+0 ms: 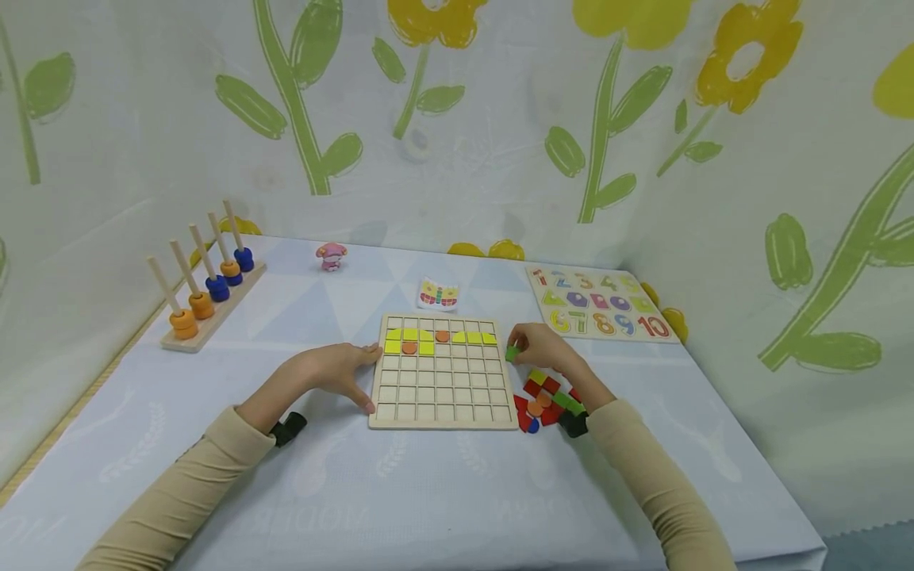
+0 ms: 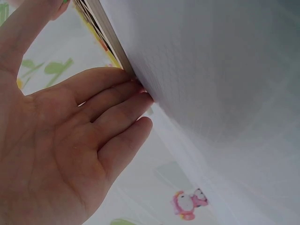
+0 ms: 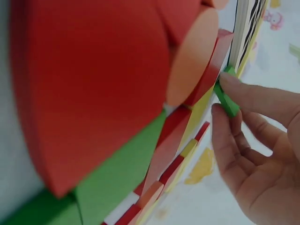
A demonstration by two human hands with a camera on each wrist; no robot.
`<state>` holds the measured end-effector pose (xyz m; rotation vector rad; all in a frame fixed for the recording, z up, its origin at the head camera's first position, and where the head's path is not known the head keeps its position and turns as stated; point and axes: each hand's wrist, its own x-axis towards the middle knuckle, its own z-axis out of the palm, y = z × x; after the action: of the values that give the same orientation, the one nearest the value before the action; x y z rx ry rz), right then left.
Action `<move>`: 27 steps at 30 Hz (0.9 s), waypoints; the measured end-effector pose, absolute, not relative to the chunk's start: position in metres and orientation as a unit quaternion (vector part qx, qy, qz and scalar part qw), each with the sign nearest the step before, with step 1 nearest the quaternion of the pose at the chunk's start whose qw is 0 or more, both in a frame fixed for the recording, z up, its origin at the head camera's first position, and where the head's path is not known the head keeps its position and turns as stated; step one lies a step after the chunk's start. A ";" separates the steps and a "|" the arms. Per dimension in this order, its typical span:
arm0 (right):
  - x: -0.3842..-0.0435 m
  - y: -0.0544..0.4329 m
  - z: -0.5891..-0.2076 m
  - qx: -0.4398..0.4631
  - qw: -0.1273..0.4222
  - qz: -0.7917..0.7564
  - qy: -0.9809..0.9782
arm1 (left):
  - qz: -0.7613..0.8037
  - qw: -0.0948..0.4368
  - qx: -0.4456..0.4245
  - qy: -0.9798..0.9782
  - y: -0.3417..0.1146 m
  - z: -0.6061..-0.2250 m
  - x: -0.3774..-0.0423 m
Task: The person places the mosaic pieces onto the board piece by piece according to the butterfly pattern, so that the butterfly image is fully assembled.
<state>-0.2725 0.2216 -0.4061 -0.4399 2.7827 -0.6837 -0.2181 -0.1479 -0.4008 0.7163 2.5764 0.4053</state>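
A wooden grid board lies on the table, with yellow pieces and two orange discs in its upper rows. My left hand touches the board's left edge with fingers and thumb spread; in the left wrist view the fingers lie nearly straight against that edge. Between thumb and fingers, my right hand pinches a green block just beyond the board's right edge. Below that hand lies a loose pile of red, orange, green, yellow and blue pieces.
A small pattern card lies behind the board. At the back right is a number puzzle. A bead-stacking rack stands on the left, a pink figurine at the back. Flowered cloth hangs behind the table.
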 end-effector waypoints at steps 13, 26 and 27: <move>-0.274 0.216 -0.396 -0.173 0.058 -0.253 0.950 | 0.144 0.218 0.258 0.930 -0.147 -0.400 -0.217; -0.277 0.185 -0.397 -0.217 0.038 -0.274 0.936 | 0.147 0.213 0.260 0.930 -0.147 -0.401 -0.217; -0.278 0.181 -0.397 -0.221 0.040 -0.280 0.933 | 0.147 0.213 0.259 0.931 -0.147 -0.401 -0.217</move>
<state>-0.2775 0.1809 -0.3971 -0.6769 2.8597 -0.8579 -0.2170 -0.1472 -0.4006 0.7183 2.5829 0.4085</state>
